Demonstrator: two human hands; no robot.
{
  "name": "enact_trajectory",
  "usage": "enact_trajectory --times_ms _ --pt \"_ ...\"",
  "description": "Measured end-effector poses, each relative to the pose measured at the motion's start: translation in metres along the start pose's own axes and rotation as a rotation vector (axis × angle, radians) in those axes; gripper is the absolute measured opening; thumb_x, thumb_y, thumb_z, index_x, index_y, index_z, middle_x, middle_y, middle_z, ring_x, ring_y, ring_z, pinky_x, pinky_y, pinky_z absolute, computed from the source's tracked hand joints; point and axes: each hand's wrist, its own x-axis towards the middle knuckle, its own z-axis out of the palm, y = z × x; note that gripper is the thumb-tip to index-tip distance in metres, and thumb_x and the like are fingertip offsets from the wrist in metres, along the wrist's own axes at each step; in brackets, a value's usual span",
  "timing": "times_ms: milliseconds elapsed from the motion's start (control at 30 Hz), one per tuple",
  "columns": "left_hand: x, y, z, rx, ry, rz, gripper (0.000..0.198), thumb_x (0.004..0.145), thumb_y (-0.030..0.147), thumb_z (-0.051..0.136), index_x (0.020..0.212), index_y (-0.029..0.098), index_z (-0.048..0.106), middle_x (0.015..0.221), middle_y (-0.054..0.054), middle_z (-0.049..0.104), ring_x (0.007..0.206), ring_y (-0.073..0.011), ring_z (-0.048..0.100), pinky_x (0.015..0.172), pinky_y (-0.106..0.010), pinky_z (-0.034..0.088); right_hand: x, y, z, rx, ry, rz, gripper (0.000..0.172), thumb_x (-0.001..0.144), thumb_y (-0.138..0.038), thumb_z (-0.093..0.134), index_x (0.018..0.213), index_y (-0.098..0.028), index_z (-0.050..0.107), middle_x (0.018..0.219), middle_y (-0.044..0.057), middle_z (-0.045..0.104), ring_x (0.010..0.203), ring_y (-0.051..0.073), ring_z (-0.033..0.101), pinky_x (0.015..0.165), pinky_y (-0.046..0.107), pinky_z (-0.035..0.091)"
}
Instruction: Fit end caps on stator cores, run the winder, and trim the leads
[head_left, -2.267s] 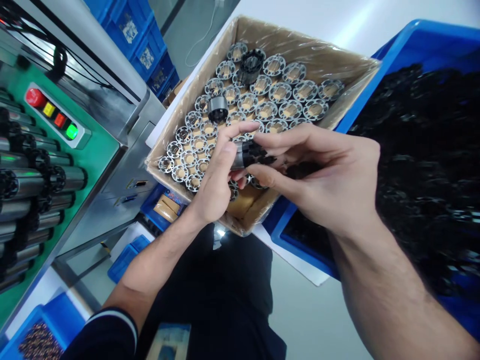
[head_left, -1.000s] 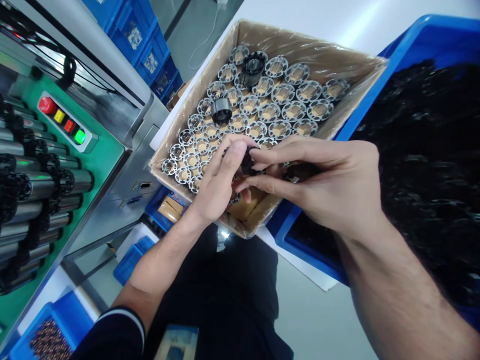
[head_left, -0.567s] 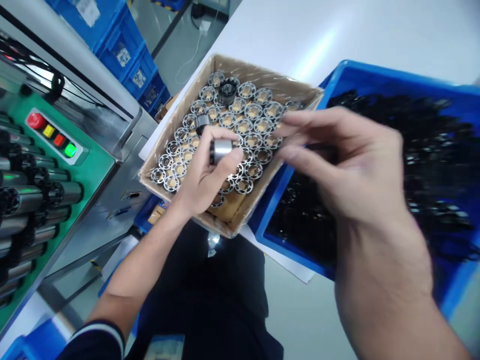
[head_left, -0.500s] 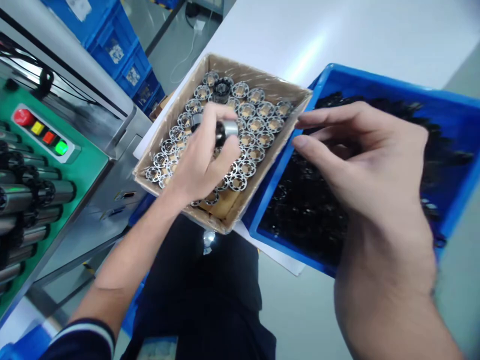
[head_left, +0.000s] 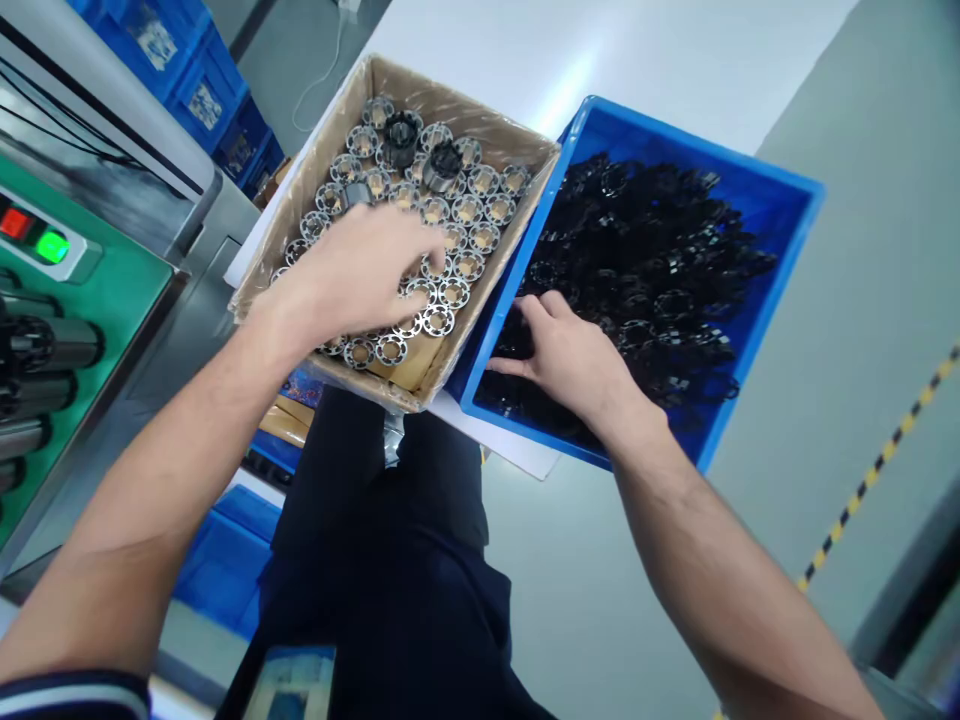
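My left hand (head_left: pixel 375 265) hovers over a plastic-lined cardboard box (head_left: pixel 472 110), thumb and fingers apart with nothing seen between them. Below it stand several slotted metal cores (head_left: pixel 453 293), ring-like from above. Toward the back of the box, two cores carry black plastic end pieces (head_left: pixel 401 135). Another metal cylinder (head_left: pixel 355 195) shows beside the back of my left hand. My right hand (head_left: pixel 570 365) reaches into a blue bin (head_left: pixel 776 270) of loose black plastic parts (head_left: pixel 645 250). Its thumb and forefinger are spread at the pile's left side; the other fingertips are partly hidden.
Both containers sit on a white tabletop (head_left: pixel 480 45). On the left, a green machine bed (head_left: pixel 120 300) bears several metal cylinders (head_left: pixel 56 345) and lit buttons (head_left: pixel 52 246). Stacked blue crates (head_left: pixel 180 75) stand behind it. Striped tape (head_left: pixel 877 465) marks the floor at right.
A core with a black end piece has left my left hand and stands in the box beside the other one. My right hand has lowered into the blue bin. The view has shifted.
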Motion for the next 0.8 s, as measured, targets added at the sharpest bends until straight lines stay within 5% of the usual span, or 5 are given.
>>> enact_trajectory --times_ms 133,300,433,600,800 --pt "-0.048 0.025 0.005 0.202 -0.229 -0.058 0.03 0.095 0.027 0.083 0.123 0.026 0.092 0.116 -0.007 0.087 0.121 -0.0365 0.083 0.134 -0.064 0.054 0.0 -0.008 0.012 -0.006 0.009 0.041 0.068 0.103 -0.052 0.097 0.151 -0.021 0.061 0.143 0.02 0.074 0.103 0.04 0.083 0.081 0.047 0.064" --pt "-0.048 0.03 0.02 0.402 -0.267 -0.063 0.023 0.101 0.022 0.08 0.118 0.022 0.095 0.121 -0.014 0.085 0.127 -0.0404 0.082 0.128 -0.06 0.058 -0.003 -0.02 0.012 0.064 0.043 0.048 0.056 0.1 -0.046 0.091 0.14 -0.021 0.06 0.145 0.024 0.072 0.103 0.039 0.079 0.084 0.05 0.068" --pt "-0.056 0.034 0.01 0.385 -0.171 0.023 0.02 0.106 0.023 0.073 0.114 0.023 0.091 0.118 -0.011 0.082 0.127 -0.0378 0.078 0.133 -0.06 0.055 -0.011 -0.024 0.014 0.168 0.092 0.027 0.047 0.108 -0.049 0.079 0.143 -0.022 0.065 0.138 0.022 0.077 0.105 0.039 0.078 0.094 0.054 0.071" --pt "-0.067 0.045 -0.006 -0.164 0.121 -0.063 0.021 0.111 0.044 0.082 0.122 0.029 0.092 0.147 -0.012 0.08 0.137 -0.0379 0.076 0.131 -0.06 0.061 -0.017 -0.022 0.012 0.219 0.067 0.052 0.037 0.111 -0.042 0.074 0.142 -0.021 0.072 0.137 0.021 0.081 0.098 0.035 0.078 0.096 0.052 0.071" --pt "-0.055 0.061 0.03 -1.021 0.376 -0.339 0.025 0.107 0.041 0.086 0.125 0.026 0.077 0.141 -0.013 0.082 0.139 -0.0366 0.086 0.102 -0.048 0.077 -0.02 -0.014 -0.002 0.277 0.096 0.059 0.046 0.114 -0.041 0.07 0.155 -0.022 0.076 0.135 0.017 0.083 0.096 0.033 0.082 0.108 0.056 0.073"
